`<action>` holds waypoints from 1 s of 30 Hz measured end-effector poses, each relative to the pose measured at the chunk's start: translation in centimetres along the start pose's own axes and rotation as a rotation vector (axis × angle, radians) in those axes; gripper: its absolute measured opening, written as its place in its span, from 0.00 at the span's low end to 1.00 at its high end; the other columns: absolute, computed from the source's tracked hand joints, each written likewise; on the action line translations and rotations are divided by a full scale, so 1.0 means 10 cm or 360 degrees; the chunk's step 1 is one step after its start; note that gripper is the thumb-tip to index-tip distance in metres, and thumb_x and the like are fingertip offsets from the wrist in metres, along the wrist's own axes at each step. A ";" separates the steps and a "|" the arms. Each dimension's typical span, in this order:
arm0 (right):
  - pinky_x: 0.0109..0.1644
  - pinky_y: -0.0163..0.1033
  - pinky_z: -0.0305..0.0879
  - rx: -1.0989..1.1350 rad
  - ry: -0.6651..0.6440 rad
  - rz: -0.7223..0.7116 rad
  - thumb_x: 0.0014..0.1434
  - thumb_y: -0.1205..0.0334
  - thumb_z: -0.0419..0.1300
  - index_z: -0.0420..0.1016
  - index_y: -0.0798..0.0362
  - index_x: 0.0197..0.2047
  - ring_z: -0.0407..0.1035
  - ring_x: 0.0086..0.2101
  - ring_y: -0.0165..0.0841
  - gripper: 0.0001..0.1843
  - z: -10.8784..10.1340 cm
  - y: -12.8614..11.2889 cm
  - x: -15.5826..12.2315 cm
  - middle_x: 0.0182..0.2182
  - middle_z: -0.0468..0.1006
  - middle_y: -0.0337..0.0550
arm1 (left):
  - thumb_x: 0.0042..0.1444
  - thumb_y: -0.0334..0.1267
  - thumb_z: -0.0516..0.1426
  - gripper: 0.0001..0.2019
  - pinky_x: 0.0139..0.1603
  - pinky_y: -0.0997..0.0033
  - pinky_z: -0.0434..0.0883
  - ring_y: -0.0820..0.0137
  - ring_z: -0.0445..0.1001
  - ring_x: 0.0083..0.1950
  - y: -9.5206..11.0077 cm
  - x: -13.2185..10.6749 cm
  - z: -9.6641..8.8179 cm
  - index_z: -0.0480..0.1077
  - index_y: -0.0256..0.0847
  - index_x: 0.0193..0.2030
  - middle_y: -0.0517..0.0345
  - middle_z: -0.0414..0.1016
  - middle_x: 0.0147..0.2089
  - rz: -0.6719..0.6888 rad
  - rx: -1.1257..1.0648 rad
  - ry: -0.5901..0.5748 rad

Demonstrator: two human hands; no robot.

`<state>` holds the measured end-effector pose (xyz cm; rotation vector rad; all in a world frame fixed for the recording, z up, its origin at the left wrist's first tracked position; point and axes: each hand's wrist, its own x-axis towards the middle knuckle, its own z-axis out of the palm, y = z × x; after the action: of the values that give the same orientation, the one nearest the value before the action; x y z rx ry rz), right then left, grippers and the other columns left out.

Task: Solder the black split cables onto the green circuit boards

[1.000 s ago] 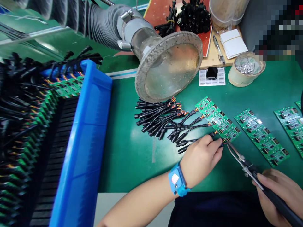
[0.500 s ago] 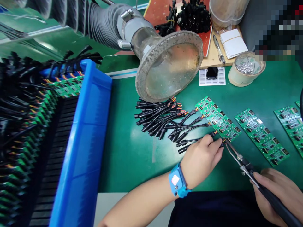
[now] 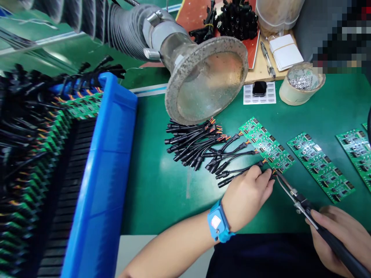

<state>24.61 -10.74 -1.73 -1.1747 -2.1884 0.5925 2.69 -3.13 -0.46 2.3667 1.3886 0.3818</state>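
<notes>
Green circuit board, head view: it lies aslant on the green work surface, its row of two-digit displays along the right edge and black cables fanning from the left edge by coloured wires. The left hand, with a blue wristband at the wrist, has thumb and forefinger pinched on a cable end at the board's near corner. The right hand has its fingers wrapped round the handle of a soldering iron; a thin curved metal tube runs beside the shaft. The iron's tip stands at the coloured wires by that same corner; whether it touches them cannot be told. Left of the board lies a heap of loose cables, below a round fume hood on a ribbed grey hose. To the right, a second circuit board lies apart, with a third beyond it. Far left, a blue bin bears a row of upright wired boards. Behind the work, a dark watch face rests on a label sheet, near a round tub of silvery bits.
</notes>
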 end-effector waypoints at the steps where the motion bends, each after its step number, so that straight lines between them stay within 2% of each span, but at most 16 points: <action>1: 0.32 0.41 0.64 0.0002 -0.0002 0.0003 0.57 0.73 0.53 0.57 0.53 0.59 0.65 0.29 0.32 0.26 0.00 0.00 0.00 0.30 0.71 0.41 | 0.62 0.39 0.49 0.15 0.27 0.68 0.74 0.69 0.71 0.29 0.00 0.00 0.00 0.69 0.36 0.50 0.54 0.68 0.34 -0.0001 0.0001 -0.0001; 5: 0.33 0.43 0.66 0.0069 0.0050 0.0009 0.56 0.75 0.55 0.58 0.54 0.59 0.68 0.31 0.34 0.27 -0.04 0.01 -0.01 0.31 0.73 0.42 | 0.63 0.39 0.48 0.15 0.27 0.69 0.74 0.70 0.71 0.29 0.00 0.01 0.00 0.69 0.36 0.50 0.54 0.68 0.34 -0.0007 0.0033 0.0004; 10: 0.36 0.46 0.68 0.0168 0.0279 0.0015 0.54 0.76 0.56 0.62 0.56 0.57 0.69 0.34 0.37 0.27 -0.07 0.02 -0.05 0.30 0.73 0.43 | 0.63 0.38 0.48 0.14 0.28 0.69 0.74 0.70 0.71 0.29 0.00 0.00 0.01 0.69 0.35 0.50 0.54 0.67 0.34 0.0003 0.0090 0.0022; 15: 0.34 0.43 0.68 0.0123 0.0179 -0.0100 0.54 0.77 0.55 0.60 0.58 0.59 0.68 0.32 0.35 0.29 -0.06 0.02 0.02 0.30 0.73 0.42 | 0.63 0.38 0.48 0.14 0.27 0.70 0.73 0.70 0.70 0.29 -0.01 -0.02 0.00 0.68 0.36 0.50 0.55 0.67 0.34 0.0022 0.0102 0.0033; 17: 0.33 0.42 0.67 0.0115 0.0142 -0.0068 0.54 0.77 0.55 0.58 0.56 0.60 0.67 0.30 0.34 0.30 -0.05 0.02 0.04 0.30 0.72 0.42 | 0.63 0.38 0.47 0.14 0.27 0.70 0.73 0.70 0.70 0.30 -0.01 -0.02 -0.02 0.68 0.37 0.50 0.55 0.66 0.35 0.0029 0.0094 0.0032; 22: 0.32 0.41 0.66 0.0095 0.0010 0.0008 0.55 0.73 0.56 0.58 0.53 0.60 0.66 0.29 0.32 0.29 0.00 0.02 0.01 0.31 0.72 0.41 | 0.63 0.37 0.49 0.12 0.31 0.68 0.75 0.70 0.71 0.34 -0.02 -0.01 -0.03 0.68 0.38 0.48 0.48 0.65 0.47 0.0013 0.0073 0.0118; 25: 0.31 0.40 0.65 0.0061 0.0017 -0.0013 0.55 0.74 0.56 0.57 0.54 0.60 0.66 0.29 0.32 0.29 -0.01 0.02 0.04 0.31 0.72 0.42 | 0.62 0.37 0.50 0.11 0.35 0.66 0.75 0.68 0.72 0.38 -0.02 -0.01 -0.03 0.68 0.38 0.48 0.45 0.64 0.52 0.0013 0.0066 0.0148; 30: 0.33 0.40 0.67 -0.0060 0.0164 -0.0147 0.55 0.76 0.55 0.60 0.58 0.59 0.68 0.31 0.34 0.28 -0.02 0.01 0.11 0.32 0.73 0.43 | 0.62 0.37 0.50 0.12 0.36 0.65 0.75 0.65 0.72 0.42 -0.02 -0.01 -0.02 0.68 0.39 0.49 0.46 0.65 0.53 0.0000 0.0068 0.0144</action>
<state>24.28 -9.72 -1.29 -1.0923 -2.1612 0.4439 2.37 -3.09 -0.41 2.4108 1.4506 0.4688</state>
